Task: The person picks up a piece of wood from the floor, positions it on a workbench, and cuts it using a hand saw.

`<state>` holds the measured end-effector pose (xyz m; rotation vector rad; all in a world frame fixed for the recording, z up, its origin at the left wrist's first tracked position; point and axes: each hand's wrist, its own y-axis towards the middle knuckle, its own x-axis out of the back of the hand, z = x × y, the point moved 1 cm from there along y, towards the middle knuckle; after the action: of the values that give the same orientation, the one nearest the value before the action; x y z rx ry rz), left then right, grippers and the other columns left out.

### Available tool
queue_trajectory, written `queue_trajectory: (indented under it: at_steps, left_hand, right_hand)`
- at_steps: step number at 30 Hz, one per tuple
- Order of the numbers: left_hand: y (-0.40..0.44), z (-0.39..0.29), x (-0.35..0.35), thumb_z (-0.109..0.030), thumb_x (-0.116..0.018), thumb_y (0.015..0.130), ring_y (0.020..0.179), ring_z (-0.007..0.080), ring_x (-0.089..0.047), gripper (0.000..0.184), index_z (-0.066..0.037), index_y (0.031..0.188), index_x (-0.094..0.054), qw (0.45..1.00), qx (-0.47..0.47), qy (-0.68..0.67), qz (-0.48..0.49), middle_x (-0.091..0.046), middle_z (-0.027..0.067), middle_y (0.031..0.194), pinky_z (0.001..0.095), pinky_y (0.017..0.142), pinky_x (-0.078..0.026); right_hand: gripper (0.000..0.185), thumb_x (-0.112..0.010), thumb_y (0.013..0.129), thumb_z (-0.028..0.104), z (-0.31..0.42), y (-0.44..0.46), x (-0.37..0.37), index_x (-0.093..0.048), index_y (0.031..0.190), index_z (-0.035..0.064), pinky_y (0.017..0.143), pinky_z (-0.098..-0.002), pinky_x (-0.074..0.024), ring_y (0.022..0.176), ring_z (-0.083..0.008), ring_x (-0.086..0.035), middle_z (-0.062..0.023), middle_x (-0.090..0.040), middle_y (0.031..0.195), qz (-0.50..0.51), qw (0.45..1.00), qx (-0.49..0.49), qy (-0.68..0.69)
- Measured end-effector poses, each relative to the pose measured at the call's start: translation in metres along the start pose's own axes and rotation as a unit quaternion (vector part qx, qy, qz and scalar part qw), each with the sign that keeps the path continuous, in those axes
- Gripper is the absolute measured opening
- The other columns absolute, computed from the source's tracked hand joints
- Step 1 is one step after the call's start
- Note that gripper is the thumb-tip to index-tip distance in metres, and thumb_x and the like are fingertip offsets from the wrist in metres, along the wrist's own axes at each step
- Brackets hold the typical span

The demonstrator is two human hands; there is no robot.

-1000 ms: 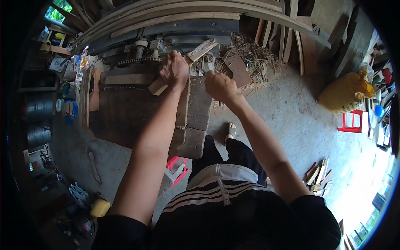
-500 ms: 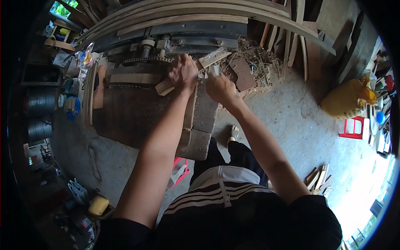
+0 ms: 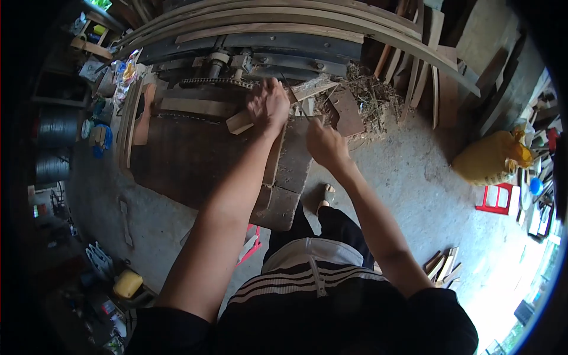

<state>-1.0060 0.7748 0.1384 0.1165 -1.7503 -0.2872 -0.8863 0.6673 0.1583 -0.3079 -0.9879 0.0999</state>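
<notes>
My left hand [image 3: 269,106] is closed over a light wooden strip [image 3: 239,123] and presses it on the workbench [image 3: 177,154]. The strip slants up to the right, past my fingers. In my right hand [image 3: 327,143] is the handle of what looks like a handsaw [image 3: 302,106]. Its thin dark blade crosses the strip just right of my left hand and points up and left. Teeth are too small to make out. A longer wooden batten [image 3: 273,160] runs along the bench below my left hand.
A chain [image 3: 216,81] and metal machine parts lie behind the bench, with long planks [image 3: 266,26] beyond. Wood shavings [image 3: 373,89] are heaped at the right. A yellow sack [image 3: 485,157] and red stool [image 3: 496,198] stand on the floor.
My right hand has drawn the saw back, down and to the right, away from my left hand. My left hand stays on the strip. The view has shifted slightly.
</notes>
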Motion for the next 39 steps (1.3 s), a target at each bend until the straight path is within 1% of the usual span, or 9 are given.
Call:
queue_trajectory:
  at_steps: [4,6,7,10,12,16,22,30,39]
  left_hand:
    - [0.001,-0.001,0.002,-0.033,-0.036,0.098,0.095,0.0362,-0.062,0.03,-0.01,0.105,-0.054,1.0,-0.003,-0.005,-0.002,-0.06,0.0148,0.109,0.0521,0.083,-0.045]
    - [0.001,0.0,0.002,-0.033,-0.035,0.098,0.095,0.0365,-0.062,0.03,-0.01,0.104,-0.054,1.0,-0.011,-0.007,-0.014,-0.06,0.0149,0.108,0.0523,0.082,-0.045]
    - [0.001,0.001,0.002,-0.033,-0.035,0.098,0.094,0.0369,-0.062,0.03,-0.01,0.102,-0.054,1.0,-0.017,-0.008,-0.014,-0.06,0.015,0.107,0.0525,0.081,-0.046]
    - [0.002,-0.003,0.007,-0.033,-0.035,0.098,0.094,0.0377,-0.062,0.031,-0.009,0.103,-0.055,1.0,0.008,0.008,-0.005,-0.06,0.0151,0.108,0.0538,0.079,-0.046]
    - [-0.002,-0.006,0.009,-0.031,-0.037,0.098,0.105,0.0334,-0.058,0.031,-0.008,0.104,-0.056,0.997,0.064,0.003,0.032,-0.061,0.0133,0.109,0.0504,0.087,-0.043]
    - [-0.007,-0.002,0.006,-0.029,-0.04,0.096,0.103,0.0326,-0.058,0.028,-0.008,0.103,-0.057,0.997,0.072,0.009,0.011,-0.061,0.0124,0.107,0.0507,0.086,-0.044]
    - [-0.005,0.001,-0.002,-0.029,-0.042,0.094,0.1,0.0319,-0.059,0.024,-0.009,0.097,-0.056,0.999,0.039,0.011,-0.028,-0.062,0.0112,0.099,0.0499,0.082,-0.045]
    - [-0.008,0.001,0.006,-0.027,-0.037,0.097,0.099,0.0353,-0.059,0.025,-0.008,0.101,-0.054,1.0,0.011,-0.013,0.01,-0.06,0.0147,0.104,0.0538,0.087,-0.041]
    - [-0.01,0.002,0.01,-0.026,-0.038,0.096,0.095,0.0381,-0.061,0.023,-0.006,0.1,-0.049,0.999,-0.005,-0.029,0.013,-0.059,0.0178,0.106,0.0558,0.091,-0.041]
  right_hand:
    - [0.034,-0.033,0.096,0.024,-0.002,0.018,-0.016,-0.059,0.102,0.0026,0.082,-0.0519,-0.0511,0.088,-0.0422,-0.067,-0.0242,-0.068,0.092,0.001,1.0,-0.008,0.011]
    - [0.019,-0.043,0.092,0.02,0.009,0.049,-0.023,-0.055,0.096,0.0059,0.073,-0.0527,-0.0526,0.08,-0.0457,-0.065,-0.0255,-0.067,0.082,-0.095,0.995,0.003,0.023]
    - [0.026,-0.038,0.093,0.02,0.009,0.051,-0.017,-0.053,0.103,0.0017,0.079,-0.05,-0.0524,0.089,-0.0413,-0.067,-0.024,-0.068,0.091,-0.036,0.999,0.013,0.025]
    - [0.022,-0.041,0.092,0.019,0.009,0.042,-0.011,-0.049,0.104,0.0028,0.075,-0.0495,-0.0532,0.086,-0.0406,-0.068,-0.0232,-0.068,0.091,-0.057,0.998,0.026,-0.013]
    - [0.022,-0.041,0.093,0.021,0.008,0.033,-0.007,-0.048,0.104,0.004,0.073,-0.0501,-0.0532,0.084,-0.0408,-0.068,-0.0233,-0.068,0.089,-0.072,0.997,0.031,-0.013]
    - [0.023,-0.045,0.096,0.031,0.004,0.009,-0.013,-0.047,0.105,0.0091,0.064,-0.056,-0.0506,0.071,-0.046,-0.064,-0.0234,-0.066,0.076,-0.143,0.988,0.047,0.03]
    - [0.028,-0.035,0.096,0.025,0.006,0.044,-0.024,-0.052,0.093,0.0026,0.063,-0.0519,-0.0529,0.07,-0.0413,-0.067,-0.0221,-0.067,0.073,-0.166,0.982,0.081,-0.033]
    - [0.026,-0.04,0.098,0.029,-0.011,-0.012,-0.014,-0.054,0.098,0.0076,0.053,-0.0495,-0.0526,0.065,-0.0401,-0.067,-0.0208,-0.066,0.07,-0.125,0.988,0.045,-0.082]
    - [0.024,-0.039,0.095,0.025,0.014,0.039,-0.008,-0.05,0.106,0.007,0.067,-0.0527,-0.0533,0.075,-0.0421,-0.067,-0.0221,-0.068,0.079,-0.102,0.99,0.086,-0.049]
